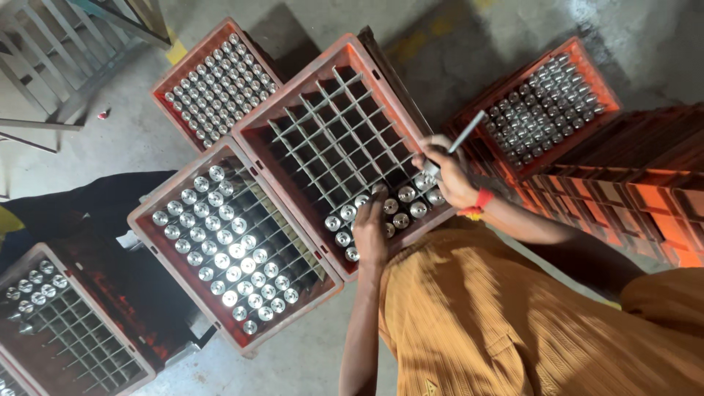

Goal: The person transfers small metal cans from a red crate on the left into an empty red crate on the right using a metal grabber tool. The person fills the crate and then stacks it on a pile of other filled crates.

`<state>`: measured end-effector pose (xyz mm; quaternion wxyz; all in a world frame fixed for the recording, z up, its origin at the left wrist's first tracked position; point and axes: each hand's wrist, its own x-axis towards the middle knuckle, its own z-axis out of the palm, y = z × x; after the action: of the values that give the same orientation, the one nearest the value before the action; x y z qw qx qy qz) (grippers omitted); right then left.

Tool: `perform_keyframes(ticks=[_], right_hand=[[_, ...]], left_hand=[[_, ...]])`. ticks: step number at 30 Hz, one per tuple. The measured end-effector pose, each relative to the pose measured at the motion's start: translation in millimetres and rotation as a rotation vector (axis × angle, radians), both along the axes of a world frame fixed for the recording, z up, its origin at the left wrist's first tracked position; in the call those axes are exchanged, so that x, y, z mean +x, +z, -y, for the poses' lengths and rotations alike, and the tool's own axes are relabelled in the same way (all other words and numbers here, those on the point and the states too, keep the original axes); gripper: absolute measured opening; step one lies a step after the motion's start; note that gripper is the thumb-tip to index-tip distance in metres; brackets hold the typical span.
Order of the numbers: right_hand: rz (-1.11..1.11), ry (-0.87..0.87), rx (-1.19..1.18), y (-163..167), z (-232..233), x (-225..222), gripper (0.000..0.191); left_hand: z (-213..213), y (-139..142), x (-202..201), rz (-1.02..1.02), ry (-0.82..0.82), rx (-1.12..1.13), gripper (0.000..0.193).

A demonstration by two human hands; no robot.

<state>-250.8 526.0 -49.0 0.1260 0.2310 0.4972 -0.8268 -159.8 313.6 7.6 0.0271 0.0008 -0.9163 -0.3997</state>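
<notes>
Left hand (pixel 370 233) lies palm down, fingers curled, on the shiny metal cylinders (pixel 381 213) at the lower right corner of the centre crate (pixel 293 103); whether it grips one or only rests on the tops cannot be told, the fingertips being hidden. Right hand (pixel 449 172), just right of centre, is closed around a thin grey rod (pixel 467 132) that points up and right. A red band (pixel 481 199) circles that wrist.

The centre crate is red plastic with a wire grid; most cells are empty, and only the rows near the hands hold cylinders. The cylinders look solid, so probably heavy for their size, stiff and smooth; best taken by the round top end between fingertips.

Lower left, a full crate (pixel 147 213) touches the centre one. More filled crates sit upper left (pixel 192 55) and upper right (pixel 587 62). A part-filled crate (pixel 26 257) sits bottom left. Stacked orange crates (pixel 645 191) stand at right. An orange shirt (pixel 499 323) fills the lower right.
</notes>
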Motion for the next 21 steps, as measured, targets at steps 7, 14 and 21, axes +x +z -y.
perform_keyframes(ticks=[7, 14, 21], right_hand=[[0.155, 0.054, -0.014, 2.1, -21.9, 44.0, 0.012], [0.119, 0.130, 0.014, -11.5, -16.2, 61.0, 0.011], [0.078, 0.146, 0.024, -20.3, -26.8, 76.2, 0.013]], left_hand=[[144.2, -6.0, -39.9, -0.037, 0.567, -0.247, 0.020], [243.7, -26.5, -91.1, 0.052, 0.675, -0.577, 0.057], [243.2, -16.0, -86.1, -0.135, 0.586, -0.626, 0.031]])
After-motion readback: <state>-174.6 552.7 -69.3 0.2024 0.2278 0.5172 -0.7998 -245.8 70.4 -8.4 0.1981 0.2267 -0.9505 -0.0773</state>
